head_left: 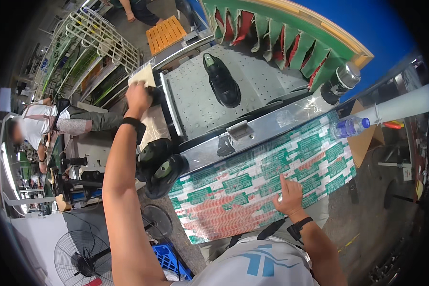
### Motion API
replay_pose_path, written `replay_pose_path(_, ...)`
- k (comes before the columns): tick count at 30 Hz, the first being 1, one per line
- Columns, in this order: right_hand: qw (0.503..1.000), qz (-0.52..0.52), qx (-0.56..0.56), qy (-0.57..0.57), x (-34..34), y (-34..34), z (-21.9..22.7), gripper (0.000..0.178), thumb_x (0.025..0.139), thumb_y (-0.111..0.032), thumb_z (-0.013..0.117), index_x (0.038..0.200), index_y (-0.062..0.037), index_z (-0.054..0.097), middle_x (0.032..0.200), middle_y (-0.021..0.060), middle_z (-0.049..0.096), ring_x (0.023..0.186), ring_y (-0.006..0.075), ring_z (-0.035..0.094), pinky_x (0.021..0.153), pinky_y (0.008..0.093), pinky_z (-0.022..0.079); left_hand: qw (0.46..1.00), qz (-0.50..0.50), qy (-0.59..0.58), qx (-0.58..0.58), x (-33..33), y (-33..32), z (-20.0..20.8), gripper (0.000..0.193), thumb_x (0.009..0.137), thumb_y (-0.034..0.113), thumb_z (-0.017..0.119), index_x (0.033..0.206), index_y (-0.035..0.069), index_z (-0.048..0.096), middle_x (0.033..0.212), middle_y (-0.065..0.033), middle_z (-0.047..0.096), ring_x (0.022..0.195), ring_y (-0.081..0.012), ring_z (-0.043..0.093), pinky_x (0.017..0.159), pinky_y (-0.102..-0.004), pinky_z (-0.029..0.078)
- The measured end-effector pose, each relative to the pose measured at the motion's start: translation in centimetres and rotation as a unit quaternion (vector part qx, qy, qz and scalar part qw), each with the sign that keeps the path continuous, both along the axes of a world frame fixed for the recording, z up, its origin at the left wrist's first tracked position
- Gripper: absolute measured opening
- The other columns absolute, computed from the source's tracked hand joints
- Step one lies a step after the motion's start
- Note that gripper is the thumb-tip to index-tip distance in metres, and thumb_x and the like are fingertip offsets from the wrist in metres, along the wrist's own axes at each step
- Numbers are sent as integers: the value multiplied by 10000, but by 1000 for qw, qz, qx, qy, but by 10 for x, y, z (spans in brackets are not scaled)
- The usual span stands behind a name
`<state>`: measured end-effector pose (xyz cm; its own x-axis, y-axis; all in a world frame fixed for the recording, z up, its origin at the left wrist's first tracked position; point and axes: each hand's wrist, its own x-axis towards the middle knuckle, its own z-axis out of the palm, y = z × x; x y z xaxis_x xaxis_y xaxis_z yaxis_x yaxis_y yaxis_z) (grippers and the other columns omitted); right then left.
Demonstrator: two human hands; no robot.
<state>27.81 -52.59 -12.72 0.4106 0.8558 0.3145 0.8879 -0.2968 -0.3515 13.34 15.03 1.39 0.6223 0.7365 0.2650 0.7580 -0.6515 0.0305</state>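
Note:
My left hand (pixel 139 98) reaches to the left side of the machine, its fingers curled against a dark thing that is mostly hidden. Below it, two black shoes (pixel 166 172) with green insides sit together at the machine's near left corner. Another black shoe (pixel 222 82) lies on the grey perforated belt (pixel 188 105), beyond the metal edge. Over the green-and-white printed sheet (pixel 238 202), my right hand (pixel 290 196) points its index finger forward. The other fingers curl round a small pale thing (pixel 280 196), too small to name.
Green and red cloth flaps (pixel 271 35) hang across the belt's far end. A dark flask (pixel 339 85) and a plastic bottle (pixel 350 127) stand at the right. Left are a wire rack (pixel 102 35), a person (pixel 45 119) and a fan (pixel 81 260); a blue crate (pixel 169 260) sits low.

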Motion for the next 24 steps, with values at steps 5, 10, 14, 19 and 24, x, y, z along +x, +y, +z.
replay_pose_path(5,1000,-2,-10,6,1,-2,1,814,828,-214,714,1580,60,570,1166,175,684,990,374,646,910,522,519,961,-26,-55,-269,159,-86,-28,836,919,501,869,1499,-63,658,1483,-337,688,1389,-446,678,1199,-447,525)
replay_pose_path(10,1000,3,8,19,1,0,1,772,837,-219,719,1551,50,601,1208,162,701,1050,350,666,959,507,526,884,90,-182,-420,223,-134,-62,695,857,465,922,1220,-114,791,1185,-273,826,1100,-370,821,998,-433,622)
replay_pose_path(14,999,5,18,27,2,2,3,770,825,-222,717,1542,36,612,1163,144,692,1039,347,658,973,505,524,789,85,-349,-499,200,-118,-67,469,891,329,893,1120,-72,813,988,-125,833,850,-255,805,800,-385,636)
replay_pose_path(19,999,-5,34,36,-1,-5,-1,777,818,-226,716,1543,31,610,1142,142,683,1022,345,654,960,505,524,718,-25,-433,-545,148,-211,43,352,1052,344,757,1271,69,750,1115,-14,775,900,-143,739,814,-332,590)
replay_pose_path(24,998,8,44,43,-2,-11,-6,794,814,-225,715,1557,27,600,1144,150,683,1017,349,650,960,506,527,758,-65,-374,-530,32,-368,73,485,999,295,818,1354,-15,701,1213,-49,780,1060,-152,727,946,-379,601)
